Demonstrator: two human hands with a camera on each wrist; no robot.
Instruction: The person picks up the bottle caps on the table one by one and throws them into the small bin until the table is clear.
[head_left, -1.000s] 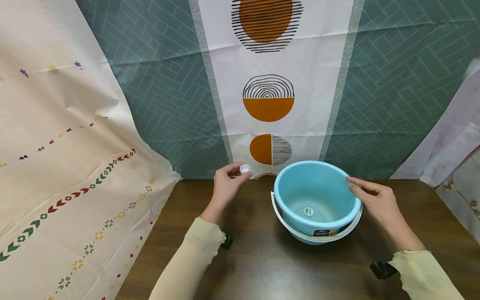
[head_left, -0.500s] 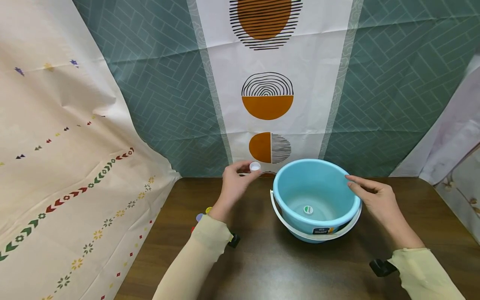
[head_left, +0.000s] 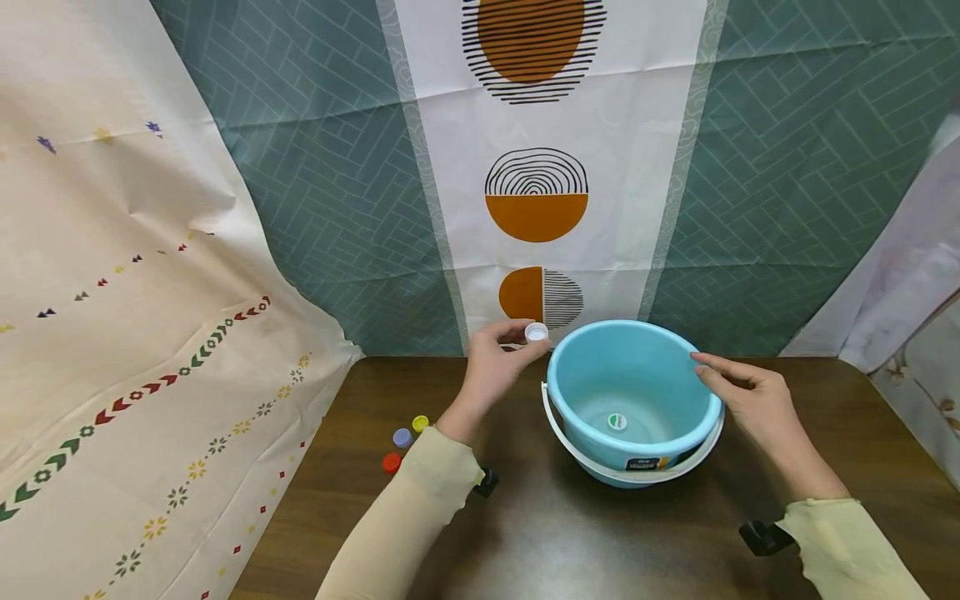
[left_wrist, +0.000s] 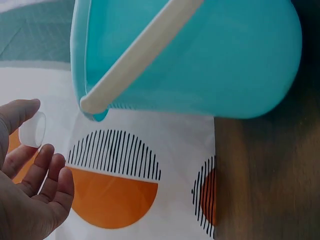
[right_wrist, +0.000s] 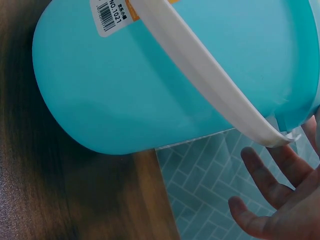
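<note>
In the head view my left hand pinches a small white bottle cap between thumb and forefinger, just left of the bucket's rim and above table height. The left wrist view shows the cap on edge, with the other fingers loosely bent below it. A light blue bucket stands upright on the table, its white handle hanging down at the front. At its right side my right hand pinches the rim with thumb and forefinger. A green-and-white sticker shows on the bucket's inside bottom.
Left of my left forearm, a yellow cap, a lilac cap and a red cap lie on the dark wooden table. A patterned cloth hangs behind the table's back edge, with a cream cloth on the left.
My left hand has moved right with the white cap, closer to the bucket. The coloured caps have come into view from behind the left forearm. The right hand stays on the rim.
</note>
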